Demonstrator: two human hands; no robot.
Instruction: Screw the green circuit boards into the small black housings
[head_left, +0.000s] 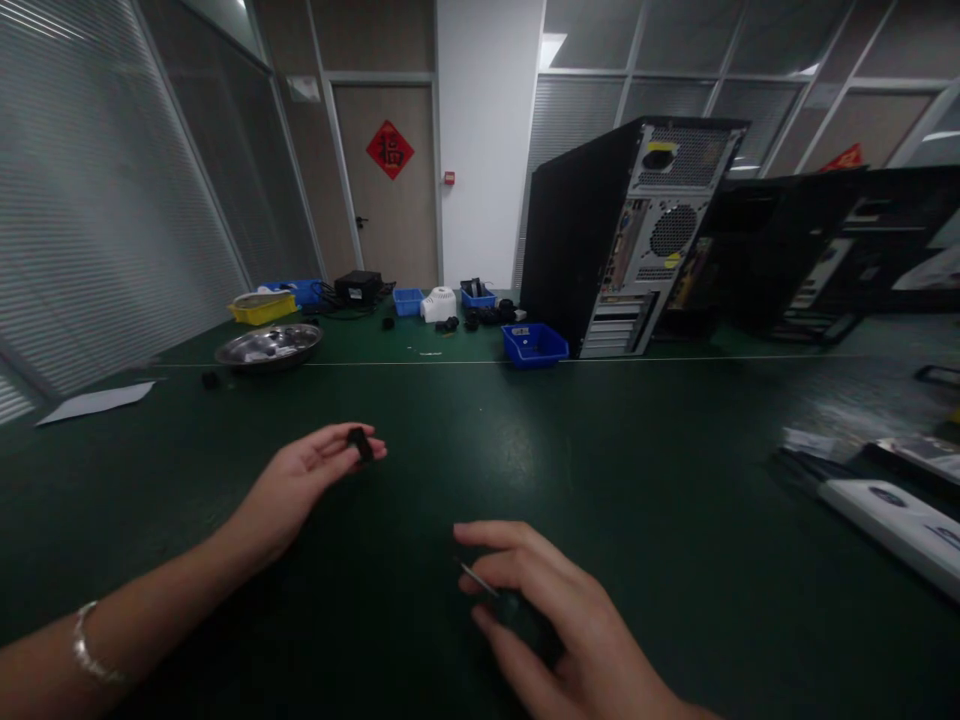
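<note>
Between the thumb and fingers of my left hand point(311, 468) is a small black block-like piece point(361, 444), too dark to name its kind. The hand is held over the left middle of the green table point(420, 440). My right hand point(562, 610), lower and nearer to me, is closed loosely around a screwdriver point(478, 577). Its thin metal shaft points up and to the left, while its dark handle is mostly hidden in the palm. The two hands are apart from each other.
A black computer tower point(581, 220) stands at the back right, beside a blue bin point(535, 345). At the back left are a metal dish point(268, 346) and a yellow tray point(262, 310). A white-and-black part point(892, 520) lies on the right.
</note>
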